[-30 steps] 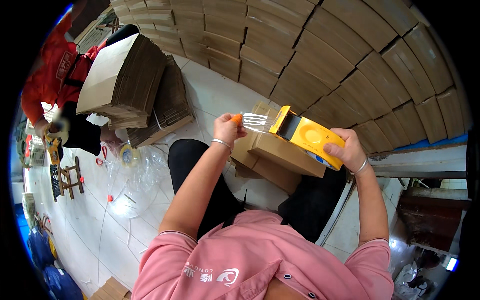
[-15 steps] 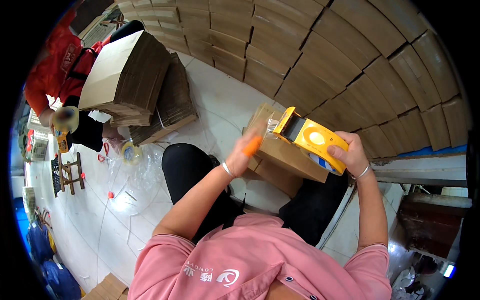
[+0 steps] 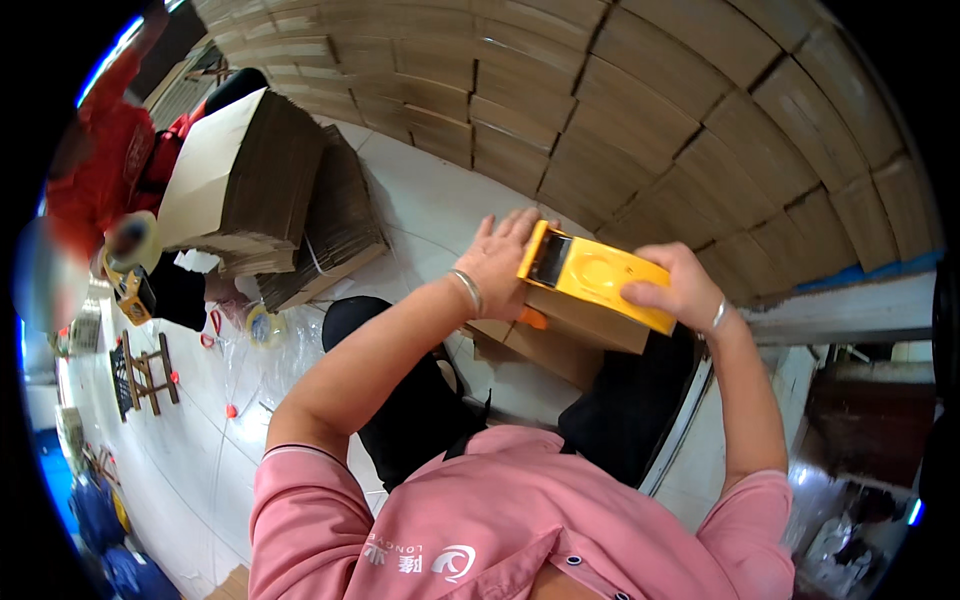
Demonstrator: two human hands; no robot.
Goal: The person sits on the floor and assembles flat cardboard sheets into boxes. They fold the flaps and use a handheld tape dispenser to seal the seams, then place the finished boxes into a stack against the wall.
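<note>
A yellow tape dispenser (image 3: 592, 283) is gripped in my right hand (image 3: 682, 285), its cutter end tilted toward my left hand. It rests at the top edge of a brown cardboard box (image 3: 585, 325) between my knees. My left hand (image 3: 500, 262) lies flat against the box's far left side, fingers stretched out, close to the dispenser's front end. Something orange (image 3: 533, 318) covers what looks like the thumb. The tape under the dispenser is hidden.
Stacked cartons (image 3: 620, 130) form a wall ahead. Flattened cardboard (image 3: 240, 170) is piled at far left. Beside it, a person in red (image 3: 105, 160) has another tape dispenser (image 3: 135, 295). A wooden stool (image 3: 145, 370), red scissors (image 3: 212, 328) and a tape roll (image 3: 265, 326) lie left.
The dispenser has come down and left onto the box, levelling out. My left hand, blurred before, has moved up against the box beside it. The view has shifted slightly.
</note>
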